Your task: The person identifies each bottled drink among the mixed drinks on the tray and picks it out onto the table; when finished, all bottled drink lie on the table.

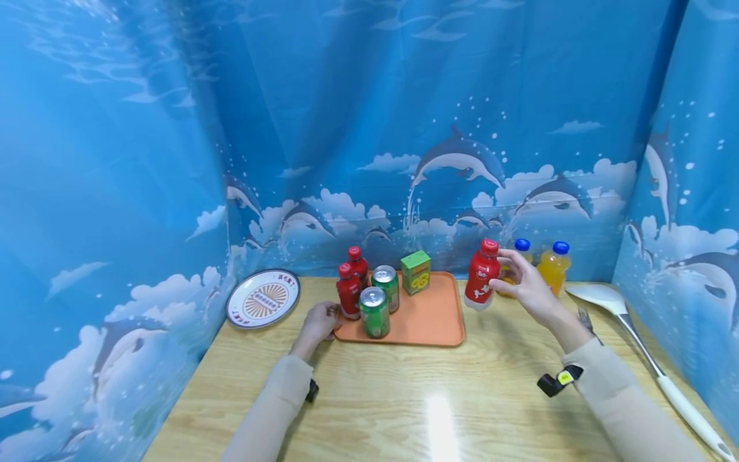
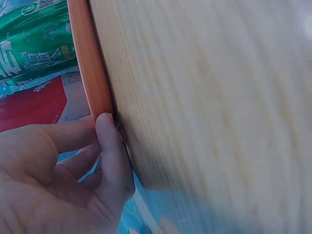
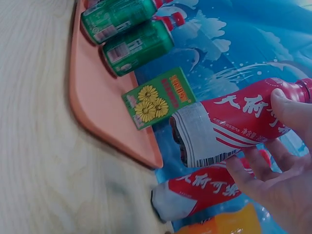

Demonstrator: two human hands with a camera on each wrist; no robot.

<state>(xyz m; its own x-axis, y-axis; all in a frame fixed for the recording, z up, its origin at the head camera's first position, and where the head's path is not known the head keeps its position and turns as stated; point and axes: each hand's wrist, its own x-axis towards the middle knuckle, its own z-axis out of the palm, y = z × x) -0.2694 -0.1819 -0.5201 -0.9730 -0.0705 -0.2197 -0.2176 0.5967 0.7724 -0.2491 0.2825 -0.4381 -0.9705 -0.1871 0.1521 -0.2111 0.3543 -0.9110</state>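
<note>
My right hand (image 1: 528,285) grips a red-labelled drink bottle (image 1: 482,276) just off the right end of the orange tray (image 1: 430,321). In the right wrist view, thumb and fingers are round the bottle's upper part, its base pointing towards the tray. My left hand (image 1: 316,327) pinches the tray's rim (image 2: 90,63) at its near left corner. Two more red bottles (image 1: 349,292) stand at the tray's left, beside two green cans (image 1: 375,314). Farther back on it is a green drink carton (image 1: 416,273) with yellow flowers.
Another red bottle (image 3: 204,192) stands beyond the held one in the right wrist view. Two orange juice bottles (image 1: 553,269) with blue caps stand back right. A fork (image 1: 586,319) and a long-handled spatula (image 1: 641,343) lie at right. A white plate (image 1: 263,299) leans at left.
</note>
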